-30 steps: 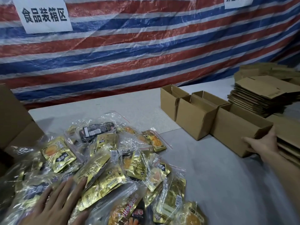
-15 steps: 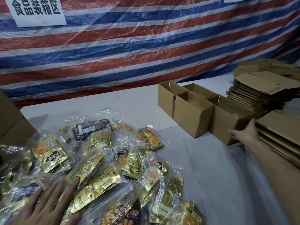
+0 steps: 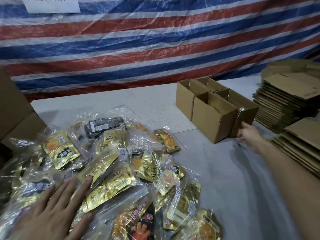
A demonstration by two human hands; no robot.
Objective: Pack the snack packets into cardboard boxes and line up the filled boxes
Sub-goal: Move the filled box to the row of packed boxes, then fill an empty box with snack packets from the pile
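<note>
Snack packets (image 3: 107, 170) heaped loose at 7 o'clock on the grey table (image 3: 233, 187), none boxed yet. Left hand (image 3: 57, 208) flat on the heap, fingers spread, holding nothing. Three open cardboard boxes (image 3: 207, 118) side by side at 2 o'clock, no packets visible inside. Right hand (image 3: 249, 135) against the nearest box's end; too blurred to read the grip. Flat carton stack (image 3: 280, 104) at 3 o'clock. Step, probably: positioning a box. Next, likely: box drawn beside the heap, packets gathered in.

Sign (image 3: 52, 5): we see it cut by the top edge.
Right hand (image 3: 250, 136): blurred; we cannot judge its grip.
</note>
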